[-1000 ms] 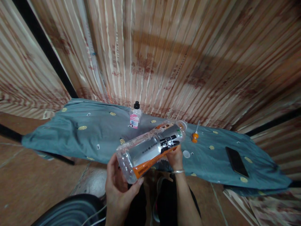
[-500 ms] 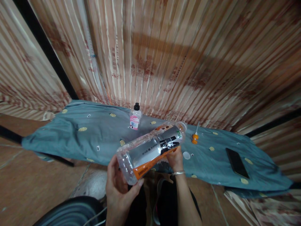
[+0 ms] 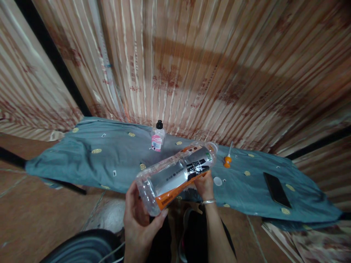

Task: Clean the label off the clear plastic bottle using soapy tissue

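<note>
A large clear plastic bottle point(image 3: 175, 175) with a silver, black and orange label is held tilted over the cloth-covered board, its neck toward the upper right. My left hand point(image 3: 141, 215) is closed around its base, thumb on the lower edge. Beneath the neck end, my right hand point(image 3: 204, 185) supports the bottle, its fingers partly hidden behind it. Behind the bottle stands a small clear bottle point(image 3: 158, 138) with a black cap and pink label. An orange-handled screwdriver point(image 3: 227, 161) and a white round cap point(image 3: 217, 181) lie to the right.
Teal cloth with yellow prints point(image 3: 123, 157) covers the narrow board. A black phone point(image 3: 276, 189) lies at its right. A patterned curtain point(image 3: 175, 73) hangs behind, with black poles point(image 3: 55, 54) at the sides. A dark rounded seat point(image 3: 82, 248) is at lower left.
</note>
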Demonstrator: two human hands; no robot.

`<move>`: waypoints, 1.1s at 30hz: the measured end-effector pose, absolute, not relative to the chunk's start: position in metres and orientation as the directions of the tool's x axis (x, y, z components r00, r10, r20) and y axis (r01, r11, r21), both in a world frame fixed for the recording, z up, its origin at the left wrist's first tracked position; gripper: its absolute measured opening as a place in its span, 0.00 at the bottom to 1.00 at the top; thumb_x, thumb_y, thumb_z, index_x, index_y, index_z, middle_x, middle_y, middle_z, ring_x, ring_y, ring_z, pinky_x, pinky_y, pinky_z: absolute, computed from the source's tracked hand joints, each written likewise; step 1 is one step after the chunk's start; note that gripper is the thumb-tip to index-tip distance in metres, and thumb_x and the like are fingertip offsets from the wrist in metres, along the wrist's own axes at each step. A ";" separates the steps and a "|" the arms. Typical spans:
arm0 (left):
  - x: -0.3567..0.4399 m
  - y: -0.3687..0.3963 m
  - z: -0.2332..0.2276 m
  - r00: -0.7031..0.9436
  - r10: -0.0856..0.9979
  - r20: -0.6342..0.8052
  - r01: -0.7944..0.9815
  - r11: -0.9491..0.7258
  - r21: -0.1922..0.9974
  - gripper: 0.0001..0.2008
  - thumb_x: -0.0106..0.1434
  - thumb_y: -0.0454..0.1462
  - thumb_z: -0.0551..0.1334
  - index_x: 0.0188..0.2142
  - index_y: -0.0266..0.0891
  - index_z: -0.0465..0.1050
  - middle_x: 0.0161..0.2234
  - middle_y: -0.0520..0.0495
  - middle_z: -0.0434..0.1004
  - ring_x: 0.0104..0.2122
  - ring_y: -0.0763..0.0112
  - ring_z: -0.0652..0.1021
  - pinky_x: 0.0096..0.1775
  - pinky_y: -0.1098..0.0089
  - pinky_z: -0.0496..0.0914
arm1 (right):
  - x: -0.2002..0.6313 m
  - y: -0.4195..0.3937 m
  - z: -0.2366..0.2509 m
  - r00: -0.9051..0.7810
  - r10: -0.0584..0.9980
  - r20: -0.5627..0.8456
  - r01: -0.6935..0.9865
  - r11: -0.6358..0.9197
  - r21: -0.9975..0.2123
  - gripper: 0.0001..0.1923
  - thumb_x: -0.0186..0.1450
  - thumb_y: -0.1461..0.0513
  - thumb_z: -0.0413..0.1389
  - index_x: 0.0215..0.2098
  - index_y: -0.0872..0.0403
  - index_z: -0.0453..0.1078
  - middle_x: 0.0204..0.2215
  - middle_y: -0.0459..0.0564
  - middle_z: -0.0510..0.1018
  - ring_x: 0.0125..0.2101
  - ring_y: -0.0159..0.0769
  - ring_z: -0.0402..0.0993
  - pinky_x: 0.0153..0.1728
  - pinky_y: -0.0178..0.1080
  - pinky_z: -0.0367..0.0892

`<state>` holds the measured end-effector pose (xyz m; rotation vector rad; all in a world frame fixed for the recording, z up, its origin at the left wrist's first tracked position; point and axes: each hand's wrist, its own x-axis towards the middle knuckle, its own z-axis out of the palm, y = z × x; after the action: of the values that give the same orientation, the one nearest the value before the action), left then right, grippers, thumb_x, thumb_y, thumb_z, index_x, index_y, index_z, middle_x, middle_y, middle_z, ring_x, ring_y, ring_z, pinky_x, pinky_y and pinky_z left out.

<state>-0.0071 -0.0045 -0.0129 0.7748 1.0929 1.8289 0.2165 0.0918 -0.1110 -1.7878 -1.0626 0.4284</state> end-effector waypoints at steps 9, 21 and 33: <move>-0.006 -0.004 -0.012 -0.461 0.885 0.073 -0.344 -0.253 0.904 0.40 0.48 0.42 0.84 0.60 0.48 0.77 0.61 0.43 0.79 0.54 0.53 0.85 0.51 0.65 0.81 | 0.215 0.091 -0.105 0.572 0.806 0.152 0.458 -0.161 -0.874 0.28 0.48 0.48 0.65 0.42 0.47 0.63 0.37 0.58 0.85 0.41 0.56 0.84 0.40 0.49 0.79; -0.007 -0.005 -0.012 -0.453 0.889 0.064 -0.338 -0.237 0.911 0.42 0.47 0.41 0.84 0.61 0.47 0.76 0.61 0.40 0.80 0.54 0.51 0.85 0.51 0.63 0.81 | 0.215 0.090 -0.105 0.569 0.803 0.177 0.490 -0.157 -0.858 0.25 0.50 0.47 0.65 0.40 0.47 0.63 0.37 0.60 0.85 0.40 0.57 0.84 0.39 0.50 0.78; -0.006 -0.005 -0.009 -0.455 0.888 0.064 -0.327 -0.234 0.916 0.41 0.48 0.42 0.83 0.61 0.45 0.76 0.61 0.40 0.80 0.54 0.49 0.85 0.51 0.62 0.82 | 0.214 0.090 -0.102 0.580 0.796 0.172 0.467 -0.152 -0.871 0.25 0.48 0.50 0.65 0.40 0.47 0.64 0.37 0.60 0.86 0.40 0.58 0.85 0.39 0.52 0.80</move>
<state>-0.0061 -0.0052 -0.0087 0.7741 1.1374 1.8096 0.2135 0.0899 -0.1019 -1.7964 -1.0350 0.4057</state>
